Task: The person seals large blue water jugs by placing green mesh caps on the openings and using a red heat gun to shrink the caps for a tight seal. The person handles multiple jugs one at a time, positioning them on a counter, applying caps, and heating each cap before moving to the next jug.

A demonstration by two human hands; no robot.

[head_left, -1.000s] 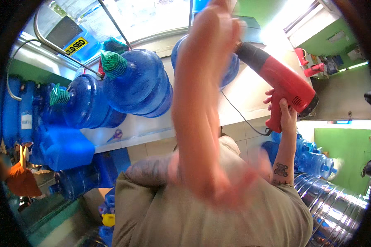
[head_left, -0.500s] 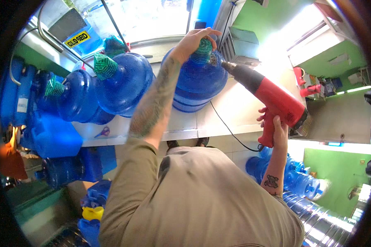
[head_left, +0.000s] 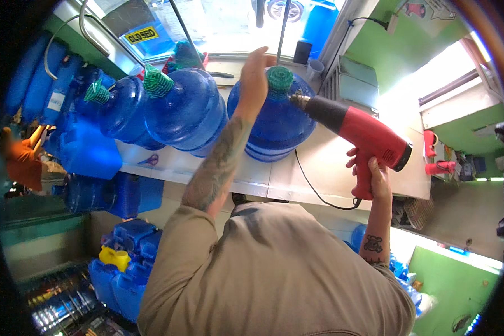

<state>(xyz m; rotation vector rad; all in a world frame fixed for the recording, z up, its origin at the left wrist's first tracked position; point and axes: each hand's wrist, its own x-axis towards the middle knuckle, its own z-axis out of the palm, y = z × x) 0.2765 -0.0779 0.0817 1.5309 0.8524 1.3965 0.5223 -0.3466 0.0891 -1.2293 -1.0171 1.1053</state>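
A large blue water jug (head_left: 280,130) stands upright on the counter in front of me. Green patterned shrink wrap (head_left: 280,80) fits snugly round its capped neck. My left hand (head_left: 256,81) is held up just left of that neck, fingers stretched out and nothing in them. In my right hand (head_left: 373,173) is the handle of a red and black heat gun (head_left: 369,133), its metal nozzle pointing left, close to the neck at the jug's shoulder. Left of this jug are another blue water jug (head_left: 182,112) and a smaller-looking one (head_left: 122,109), each with a looser green sleeve standing up on its neck.
Purple-handled scissors (head_left: 151,159) lie near the counter's front edge (head_left: 252,187). The heat gun's black cord (head_left: 311,189) loops over the counter. Blue containers (head_left: 126,280) stand low at left, and a person in orange (head_left: 25,162) is farther left. A grey box (head_left: 357,84) sits at the back right.
My left hand has come off the green-wrapped neck and moved to its left side. The heat gun's nozzle is nearer the neck. The whole view has shifted slightly.
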